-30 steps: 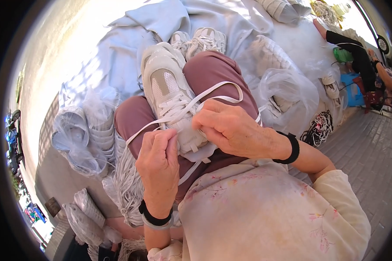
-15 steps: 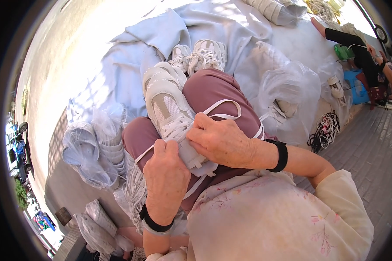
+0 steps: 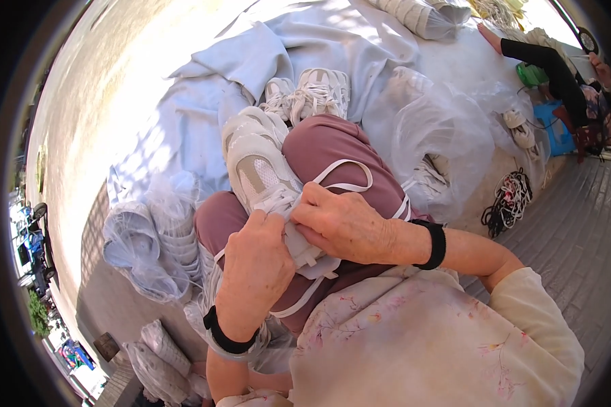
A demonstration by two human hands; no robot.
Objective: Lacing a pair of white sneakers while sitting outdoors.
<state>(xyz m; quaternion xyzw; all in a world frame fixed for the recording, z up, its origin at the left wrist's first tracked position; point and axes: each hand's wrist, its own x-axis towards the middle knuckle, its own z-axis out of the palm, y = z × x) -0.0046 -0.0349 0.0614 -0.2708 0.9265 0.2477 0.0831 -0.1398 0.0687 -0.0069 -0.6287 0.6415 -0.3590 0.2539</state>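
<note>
A pale beige sneaker (image 3: 258, 169) with mesh at the toe rests across my lap, its toe pointing away from me. Over its lacing, my right hand (image 3: 346, 225) has thumb and fingers pinched together on a white shoelace (image 3: 368, 178), which loops out onto my right thigh. Opposite it, my left hand (image 3: 256, 266) is closed at the shoe's left lacing edge; its fingertips are partly hidden. More of the white lace hangs below the heel. Another beige sneaker (image 3: 241, 122) lies just beyond the toe, and laced sneakers (image 3: 319, 93) stand past my knees.
Clear plastic bags with nested shoes (image 3: 132, 234) lie at left, and a large plastic bag (image 3: 448, 146) at right. A blue-grey cloth (image 3: 210, 95) covers the ground ahead. Black and white laces (image 3: 508, 202) lie bundled at right. A seated person (image 3: 563, 81) is by a blue stool (image 3: 553, 125).
My left hand and wrist have shifted slightly left, with the fingertips still at the lacing. My right hand keeps its pinch. At far right, the other person's hand has risen.
</note>
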